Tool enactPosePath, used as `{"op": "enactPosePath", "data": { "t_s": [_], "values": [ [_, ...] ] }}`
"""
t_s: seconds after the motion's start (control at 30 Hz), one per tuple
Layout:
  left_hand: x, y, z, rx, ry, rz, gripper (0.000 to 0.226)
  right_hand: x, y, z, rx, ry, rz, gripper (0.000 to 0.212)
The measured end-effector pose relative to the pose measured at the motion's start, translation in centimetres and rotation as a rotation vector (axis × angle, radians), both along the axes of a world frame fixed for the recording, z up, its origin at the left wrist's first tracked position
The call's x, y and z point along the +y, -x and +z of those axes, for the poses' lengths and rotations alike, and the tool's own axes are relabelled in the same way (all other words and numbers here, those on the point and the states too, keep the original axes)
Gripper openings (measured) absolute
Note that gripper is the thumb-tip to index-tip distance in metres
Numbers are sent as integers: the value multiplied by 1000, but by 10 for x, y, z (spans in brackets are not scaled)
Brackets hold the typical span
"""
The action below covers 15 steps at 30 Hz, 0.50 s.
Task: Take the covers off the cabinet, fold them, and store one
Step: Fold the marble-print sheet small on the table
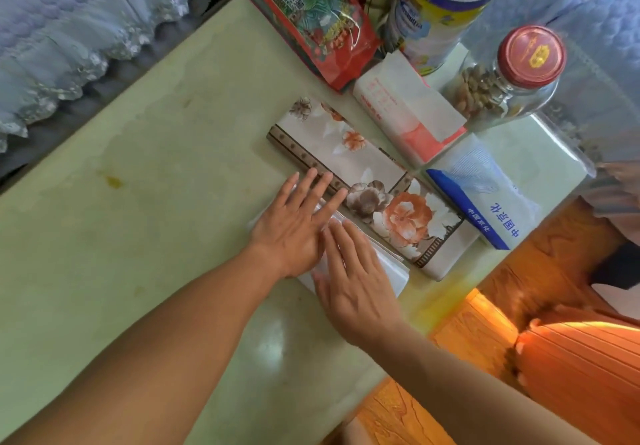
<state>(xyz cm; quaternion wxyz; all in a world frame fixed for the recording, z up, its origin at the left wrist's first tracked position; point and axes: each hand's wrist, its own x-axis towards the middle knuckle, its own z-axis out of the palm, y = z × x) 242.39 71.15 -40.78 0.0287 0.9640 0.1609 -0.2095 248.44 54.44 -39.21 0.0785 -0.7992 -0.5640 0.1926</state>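
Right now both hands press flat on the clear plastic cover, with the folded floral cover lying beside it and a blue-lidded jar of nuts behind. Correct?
Not quite: the head view shows the jar of nuts has a red lid. Otherwise yes: left hand and right hand press flat on the clear plastic cover, folded floral cover beside it.

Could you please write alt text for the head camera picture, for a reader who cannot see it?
Two bare hands, left and right, press flat on a folded clear plastic cover on a pale green cabinet top. Beside it lies a folded flowered cover; behind stand tissue packs, a red bag, a tin and a jar of nuts.
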Motion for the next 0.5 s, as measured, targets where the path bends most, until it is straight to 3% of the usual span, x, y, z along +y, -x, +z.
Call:
{"op": "enactPosePath", "data": {
  "t_s": [0.23,0.5],
  "values": [
    [15,-7,3,49,141,-40,69,3,-6,-30,-63,163,-1,80],
    [10,-4,-11,-56,48,-44,69,6,-11,-38,-99,163,10,78]
  ]
}}
